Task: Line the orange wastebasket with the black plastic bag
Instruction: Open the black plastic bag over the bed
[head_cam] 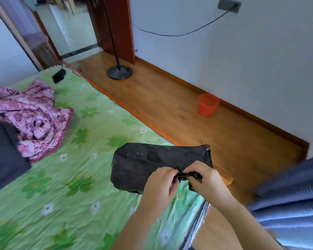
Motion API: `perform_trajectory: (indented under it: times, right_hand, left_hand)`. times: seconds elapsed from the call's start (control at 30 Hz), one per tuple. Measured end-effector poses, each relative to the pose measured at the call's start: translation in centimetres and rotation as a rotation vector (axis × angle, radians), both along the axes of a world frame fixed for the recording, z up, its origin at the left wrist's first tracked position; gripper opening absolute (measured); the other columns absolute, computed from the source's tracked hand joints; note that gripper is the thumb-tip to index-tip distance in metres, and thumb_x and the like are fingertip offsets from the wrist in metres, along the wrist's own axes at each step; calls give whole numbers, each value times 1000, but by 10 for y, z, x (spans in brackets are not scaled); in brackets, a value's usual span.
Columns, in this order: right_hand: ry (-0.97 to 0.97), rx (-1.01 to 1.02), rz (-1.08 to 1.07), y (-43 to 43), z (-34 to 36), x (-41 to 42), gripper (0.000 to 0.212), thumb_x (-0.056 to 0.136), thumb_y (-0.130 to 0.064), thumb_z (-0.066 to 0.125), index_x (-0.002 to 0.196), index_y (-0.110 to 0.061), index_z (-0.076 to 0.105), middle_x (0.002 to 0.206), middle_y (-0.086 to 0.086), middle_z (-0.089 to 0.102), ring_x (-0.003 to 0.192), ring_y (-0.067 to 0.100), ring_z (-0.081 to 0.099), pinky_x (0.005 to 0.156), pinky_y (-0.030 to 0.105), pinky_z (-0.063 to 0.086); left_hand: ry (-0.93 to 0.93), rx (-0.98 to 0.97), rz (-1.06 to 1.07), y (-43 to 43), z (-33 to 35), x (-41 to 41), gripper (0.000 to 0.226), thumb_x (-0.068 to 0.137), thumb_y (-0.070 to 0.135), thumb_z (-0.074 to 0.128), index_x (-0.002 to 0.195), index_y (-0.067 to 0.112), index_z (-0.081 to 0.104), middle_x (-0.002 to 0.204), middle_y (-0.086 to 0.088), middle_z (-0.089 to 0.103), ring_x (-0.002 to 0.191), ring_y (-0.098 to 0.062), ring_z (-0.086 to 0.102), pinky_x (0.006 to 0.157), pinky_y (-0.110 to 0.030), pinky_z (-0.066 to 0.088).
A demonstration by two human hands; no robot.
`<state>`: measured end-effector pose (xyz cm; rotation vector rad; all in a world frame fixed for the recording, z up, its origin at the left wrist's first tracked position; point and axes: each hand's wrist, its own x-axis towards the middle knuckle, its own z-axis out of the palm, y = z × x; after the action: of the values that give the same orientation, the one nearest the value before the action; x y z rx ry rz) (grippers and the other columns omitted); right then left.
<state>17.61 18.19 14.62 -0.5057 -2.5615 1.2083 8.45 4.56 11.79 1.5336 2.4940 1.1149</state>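
The black plastic bag hangs in the air over the bed's near corner, puffed out and stretched left to right. My left hand and my right hand pinch its gathered lower edge close together, fingers curled round the plastic. The orange wastebasket stands upright on the wooden floor by the white wall, well beyond my hands and to the right. Nothing is visible inside it.
A bed with a green flowered sheet fills the left. On it lie a pink flowered quilt, a dark cloth and a small black object. A lamp stand's round base sits on the floor. Blue striped fabric is at right.
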Motion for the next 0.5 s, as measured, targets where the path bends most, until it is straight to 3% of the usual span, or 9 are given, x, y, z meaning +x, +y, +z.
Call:
perform_trajectory:
  times: [0.13,0.27,0.5]
  right_hand:
    - [2,19,-117,9,14,53,27,72,12,58,81,-12,65,79,-1,62,69,9,57,60,15,43]
    - [9,-2,-233,22,19,96,27,73,10,58,79,-15,64,76,-7,60,70,8,56,57,11,42]
    - [12,-40,-373,87,13,156,35,77,5,61,78,-30,60,79,-11,59,70,-2,56,58,6,41]
  left_hand:
    - [-67,34,-71,20,10,44,16,84,11,58,100,8,60,94,-8,64,85,-22,59,73,-33,49]
    - [-128,47,-108,49,17,84,10,84,10,55,93,11,60,86,-3,62,78,-19,56,66,-33,48]
    - [-172,16,-208,122,23,125,15,83,9,59,96,16,62,88,3,66,82,-10,60,71,-23,51]
